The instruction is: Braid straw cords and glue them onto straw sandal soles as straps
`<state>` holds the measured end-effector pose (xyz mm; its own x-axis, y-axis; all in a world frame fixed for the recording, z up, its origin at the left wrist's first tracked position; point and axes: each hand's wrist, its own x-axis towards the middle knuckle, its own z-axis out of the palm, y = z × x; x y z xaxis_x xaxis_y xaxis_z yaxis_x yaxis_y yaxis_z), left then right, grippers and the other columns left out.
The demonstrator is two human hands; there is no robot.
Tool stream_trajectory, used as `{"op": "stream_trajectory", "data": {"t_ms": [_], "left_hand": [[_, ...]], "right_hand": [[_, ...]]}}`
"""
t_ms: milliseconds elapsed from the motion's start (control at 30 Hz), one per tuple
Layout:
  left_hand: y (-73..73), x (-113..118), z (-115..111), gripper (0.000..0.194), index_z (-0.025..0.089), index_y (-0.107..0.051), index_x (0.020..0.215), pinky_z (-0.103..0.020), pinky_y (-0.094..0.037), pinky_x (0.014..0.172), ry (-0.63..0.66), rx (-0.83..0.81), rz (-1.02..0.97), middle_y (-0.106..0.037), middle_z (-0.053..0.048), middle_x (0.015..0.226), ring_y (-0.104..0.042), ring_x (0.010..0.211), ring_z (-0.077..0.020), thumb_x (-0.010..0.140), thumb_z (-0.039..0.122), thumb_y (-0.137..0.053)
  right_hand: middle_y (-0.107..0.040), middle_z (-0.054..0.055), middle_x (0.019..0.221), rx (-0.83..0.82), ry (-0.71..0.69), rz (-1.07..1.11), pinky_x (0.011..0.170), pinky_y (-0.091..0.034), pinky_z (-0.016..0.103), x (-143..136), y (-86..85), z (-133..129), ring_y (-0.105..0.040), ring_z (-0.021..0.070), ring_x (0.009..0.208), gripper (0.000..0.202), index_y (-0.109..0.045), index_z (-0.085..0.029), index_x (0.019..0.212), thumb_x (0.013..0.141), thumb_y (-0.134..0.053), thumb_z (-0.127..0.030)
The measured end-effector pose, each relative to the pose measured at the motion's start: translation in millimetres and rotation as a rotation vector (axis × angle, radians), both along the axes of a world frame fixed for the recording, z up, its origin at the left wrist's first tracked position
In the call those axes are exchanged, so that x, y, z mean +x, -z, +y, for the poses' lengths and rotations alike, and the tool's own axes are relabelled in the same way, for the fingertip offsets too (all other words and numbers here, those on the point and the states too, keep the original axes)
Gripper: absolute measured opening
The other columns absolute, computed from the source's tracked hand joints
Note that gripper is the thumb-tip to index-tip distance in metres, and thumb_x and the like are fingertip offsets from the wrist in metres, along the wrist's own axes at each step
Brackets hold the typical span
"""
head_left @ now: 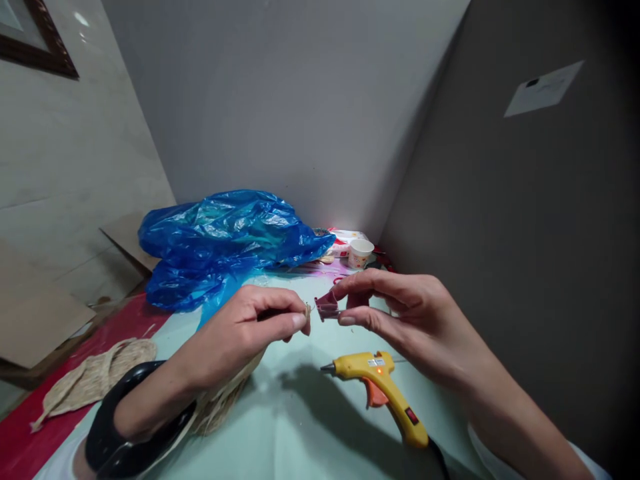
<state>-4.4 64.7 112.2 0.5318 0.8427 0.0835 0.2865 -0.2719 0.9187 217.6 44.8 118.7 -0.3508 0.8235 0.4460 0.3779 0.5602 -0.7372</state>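
Above the middle of the table, my left hand pinches the end of a tan, straw-like strand between thumb and forefinger. Facing it across a small gap, my right hand grips a small maroon piece with thumb and fingers. A thin wire-like line shows at the maroon piece; its exact kind is unclear. Below my right hand lies a yellow glue gun with an orange trigger, a lit light and a black cord. Under my left forearm are tan fibres and a black, ring-shaped thing.
A crumpled blue plastic bag fills the back left. Behind my right hand stand a paper cup and a red-and-white packet. A woven tan piece lies at left on the red cover. Grey walls enclose the table.
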Motion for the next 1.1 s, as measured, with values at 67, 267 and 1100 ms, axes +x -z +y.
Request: {"op": "stream_trajectory", "data": {"t_ms": [67, 267, 1100], "left_hand": [[-0.4, -1, 0, 0.019, 0.019, -0.067, 0.073, -0.023, -0.036, 0.061, 0.010, 0.014, 0.013, -0.058, 0.002, 0.070, -0.050, 0.068, -0.0129, 0.086, 0.029, -0.057], [-1.0, -2, 0, 0.021, 0.018, -0.065, 0.070, -0.023, -0.037, 0.063, 0.055, 0.131, 0.111, -0.060, 0.002, 0.071, -0.052, 0.070, -0.0125, 0.087, 0.025, -0.055], [0.2, -2, -6, 0.020, 0.022, -0.075, 0.087, -0.022, -0.034, 0.055, 0.013, 0.115, -0.020, -0.065, 0.002, 0.075, -0.048, 0.062, -0.0103, 0.087, 0.024, -0.056]], "right_hand": [[-0.076, 0.002, 0.085, 0.009, 0.010, -0.010, 0.066, -0.055, 0.027, -1, 0.1, -1, -0.070, 0.0181, 0.071, 0.015, -0.075, -0.022, 0.094, 0.083, -0.072, -0.032], [-0.078, 0.000, 0.083, 0.044, 0.031, -0.024, 0.061, -0.054, 0.025, -2, 0.1, -2, -0.071, 0.0180, 0.071, 0.014, -0.077, -0.024, 0.092, 0.080, -0.075, -0.030], [-0.076, 0.002, 0.080, 0.083, 0.065, -0.111, 0.053, -0.052, 0.025, 4, -2.1, -3, -0.068, 0.0169, 0.061, 0.019, -0.077, -0.024, 0.094, 0.084, -0.069, -0.038]]}}
